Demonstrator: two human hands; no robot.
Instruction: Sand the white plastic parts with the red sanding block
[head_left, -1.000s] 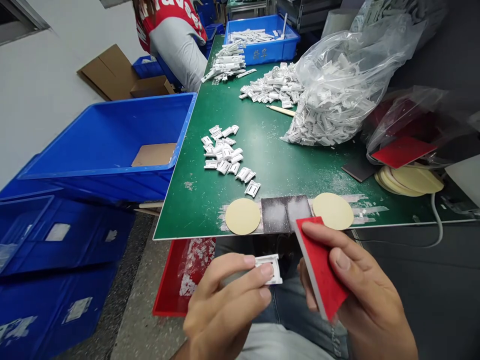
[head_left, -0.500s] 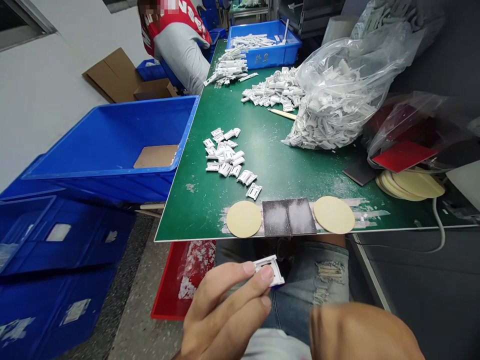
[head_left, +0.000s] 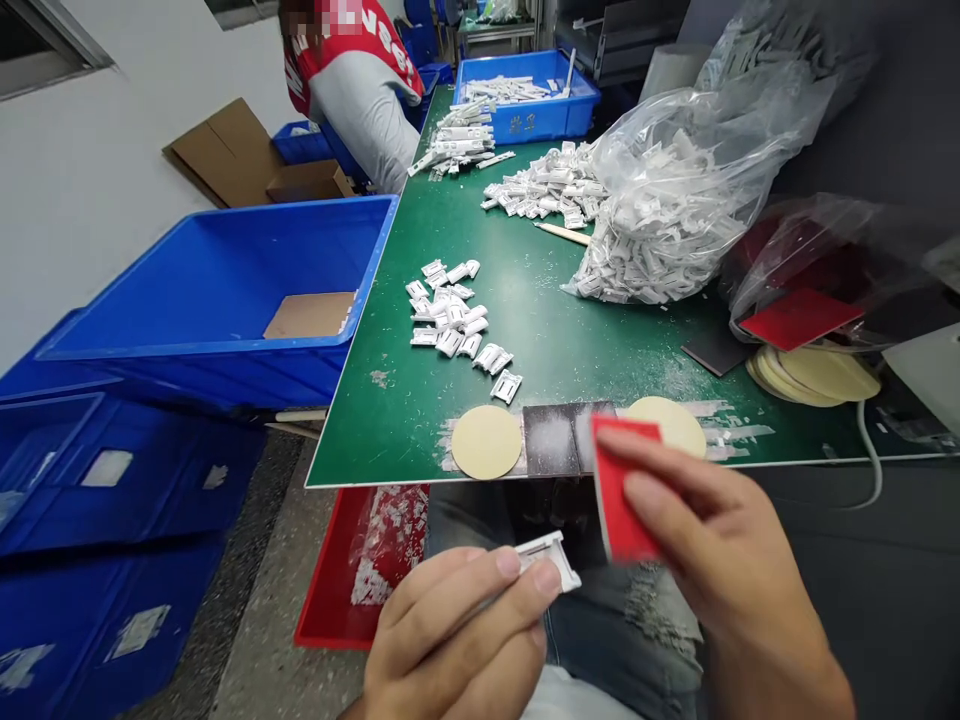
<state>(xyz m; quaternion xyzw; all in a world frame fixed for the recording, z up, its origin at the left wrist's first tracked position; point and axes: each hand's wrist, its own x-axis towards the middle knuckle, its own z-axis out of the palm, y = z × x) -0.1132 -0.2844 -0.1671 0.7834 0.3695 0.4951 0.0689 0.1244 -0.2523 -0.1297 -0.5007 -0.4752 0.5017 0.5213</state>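
Observation:
Between the thumb and fingers of my left hand (head_left: 465, 620) is a small white plastic part (head_left: 553, 560) with a frame-like edge, held over my lap. My right hand (head_left: 720, 530) pinches a red sheet of sandpaper (head_left: 628, 495), slightly blurred, just right of the part and apart from it. Behind the hands, along the table edge, lie a pale yellow disc (head_left: 486, 442), dark dusty abrasive pads (head_left: 551, 440) and a second yellow disc (head_left: 675, 425), partly covered by my right hand and the red sheet.
The green table (head_left: 525, 300) bears a small group of white parts (head_left: 450, 315), a larger pile (head_left: 551, 185) and a filled clear bag (head_left: 660, 220). A blue bin (head_left: 225, 345) stands left, a red tray (head_left: 330, 600) below. Another person (head_left: 360, 90) sits at the far left.
My right hand has come up from the lower right and now shows the red sheet in its fingers. The left hand still holds the white part, slightly lower.

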